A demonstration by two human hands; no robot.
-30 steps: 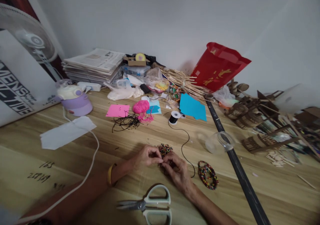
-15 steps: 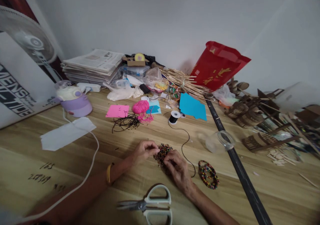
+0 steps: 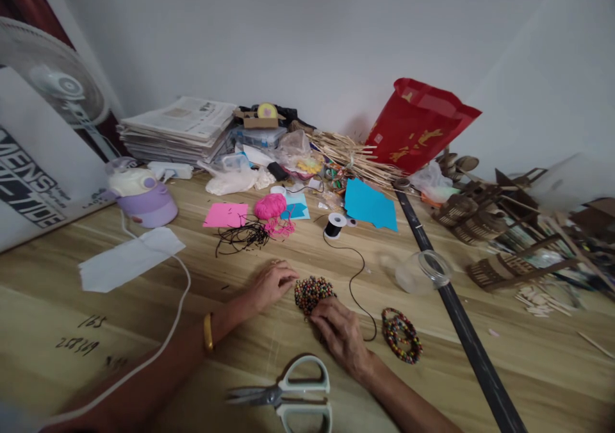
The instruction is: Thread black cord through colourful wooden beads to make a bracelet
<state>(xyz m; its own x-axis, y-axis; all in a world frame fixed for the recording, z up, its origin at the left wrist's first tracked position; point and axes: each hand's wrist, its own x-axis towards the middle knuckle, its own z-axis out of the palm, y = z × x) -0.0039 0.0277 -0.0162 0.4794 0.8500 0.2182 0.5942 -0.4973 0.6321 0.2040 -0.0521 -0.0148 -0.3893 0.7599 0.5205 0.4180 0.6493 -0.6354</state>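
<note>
A small heap of multicoloured beads (image 3: 312, 294) lies on the wooden table between my hands. Just left of the heap is my left hand (image 3: 273, 285), its fingers stretched toward the beads with thumb and fingertips slightly apart; nothing shows in it. My right hand (image 3: 342, 335) is closed in a pinch at the heap's near edge. A black cord (image 3: 358, 292) runs from a spool (image 3: 335, 226) and passes behind the right hand, which seems to grip it; the fingertips partly hide it. To the right rest beaded bracelets (image 3: 401, 335).
Scissors (image 3: 281, 394) with pale handles lie near the front edge. A clear plastic jar (image 3: 423, 271) lies across a black strip (image 3: 461, 324). A white cable (image 3: 177, 311) crosses the left side. Pink yarn (image 3: 270, 207), black cord pieces (image 3: 243, 234) and blue paper (image 3: 369, 204) lie farther back.
My left hand has drawn back a little to the left, off the bead heap, and its fingers have loosened. The right hand has stayed nearly in place, uncovering more beads.
</note>
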